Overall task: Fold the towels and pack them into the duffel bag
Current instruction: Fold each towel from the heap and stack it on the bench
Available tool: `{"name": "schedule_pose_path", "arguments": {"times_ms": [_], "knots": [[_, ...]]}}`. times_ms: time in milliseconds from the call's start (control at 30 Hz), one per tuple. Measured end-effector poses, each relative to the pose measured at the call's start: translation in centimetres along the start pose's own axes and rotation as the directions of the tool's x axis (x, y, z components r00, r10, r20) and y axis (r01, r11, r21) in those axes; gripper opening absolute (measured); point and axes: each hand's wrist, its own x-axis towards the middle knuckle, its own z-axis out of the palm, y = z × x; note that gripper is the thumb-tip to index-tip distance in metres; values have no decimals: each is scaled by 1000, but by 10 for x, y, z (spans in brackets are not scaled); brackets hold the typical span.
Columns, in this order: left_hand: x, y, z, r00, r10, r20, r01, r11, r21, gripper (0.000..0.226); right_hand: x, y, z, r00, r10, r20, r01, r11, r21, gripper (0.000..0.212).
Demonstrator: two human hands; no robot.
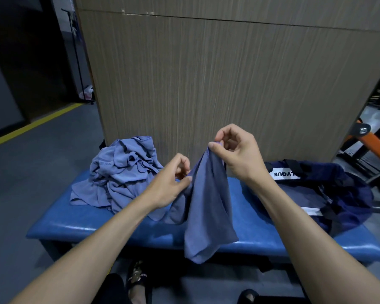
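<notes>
A blue-grey towel (206, 207) hangs in the air over the blue padded bench (92, 222). My right hand (237, 150) pinches its top corner, held highest. Lower and to the left, my left hand (173, 181) pinches the towel's edge. The towel's bottom droops past the bench's front edge. A crumpled pile of several blue-grey towels (121, 174) lies on the left part of the bench. The navy duffel bag (329, 189) sits open on the right end, with a white label on its near side.
A tall wood-grain panel (228, 80) stands right behind the bench. Orange and black gym equipment (373, 141) is at the far right. A yellow floor line (31, 126) runs at the left. My sandalled feet (138, 279) are below the bench's front edge.
</notes>
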Motion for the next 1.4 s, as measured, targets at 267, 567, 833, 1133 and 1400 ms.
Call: {"name": "schedule_pose_path", "arguments": {"times_ms": [267,567,833,1133,1400], "knots": [[-15,-42,8,994,-4,-108,39,945,324,45,-1,2,-7,996,-85,-29,75,965,-250,15],[-8,2,38,998,-46,30,35,951,306,32,-11,6,23,986,-151,73,168,916,-366,20],[-19,-35,29,996,-57,71,23,910,415,29,-5,3,-10,995,-79,-64,65,978,-199,13],[-28,-57,-13,996,-44,77,3,884,468,51,-13,37,-63,992,21,-127,-32,996,-87,16],[-10,-50,-49,976,75,206,-187,772,607,28,-30,66,-82,971,139,-192,-104,978,180,12]]}}
